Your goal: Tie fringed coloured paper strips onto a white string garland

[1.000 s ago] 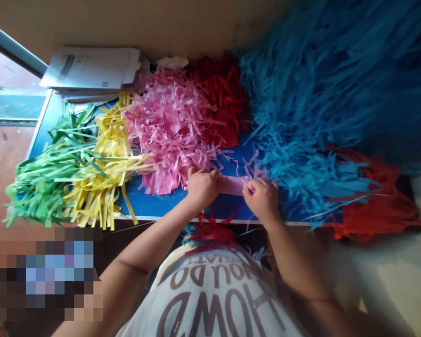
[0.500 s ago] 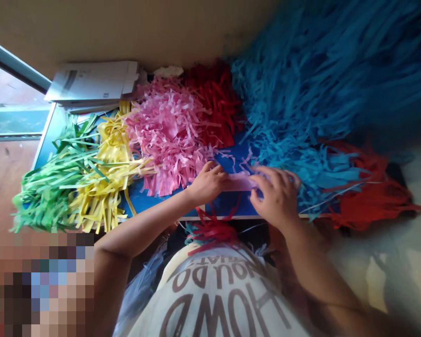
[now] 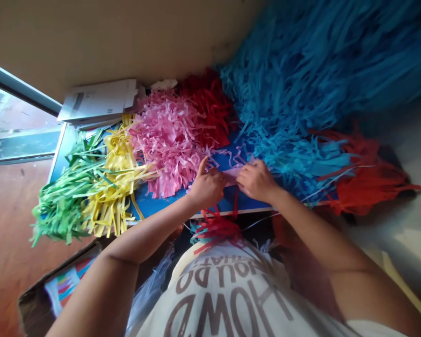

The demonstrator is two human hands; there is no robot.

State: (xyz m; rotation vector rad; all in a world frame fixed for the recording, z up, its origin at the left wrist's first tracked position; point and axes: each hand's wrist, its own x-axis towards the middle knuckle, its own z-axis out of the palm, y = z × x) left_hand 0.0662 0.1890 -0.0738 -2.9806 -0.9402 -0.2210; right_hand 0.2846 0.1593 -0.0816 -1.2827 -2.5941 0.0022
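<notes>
A small folded piece of pink paper (image 3: 232, 175) lies on the blue table (image 3: 161, 206) near its front edge. My left hand (image 3: 207, 186) is closed on its left end, with the forefinger sticking up. Pinching its right end is my right hand (image 3: 256, 180), and the two hands nearly touch. Just beyond my left hand lies a pile of pink fringed paper (image 3: 168, 140). A large heap of blue fringed paper (image 3: 301, 93) spreads behind my right hand.
Green fringe (image 3: 65, 196) and yellow fringe (image 3: 115, 182) hang over the table's left edge. Red fringe (image 3: 206, 105) lies at the back, orange-red fringe (image 3: 365, 182) at the right. A stack of white papers (image 3: 98, 100) sits at the back left. Red and teal strips (image 3: 214, 229) rest below the table edge.
My right hand has closed from a spread hold into a pinch and moved left toward my left hand. The view has shifted so that the table sits a little to the right.
</notes>
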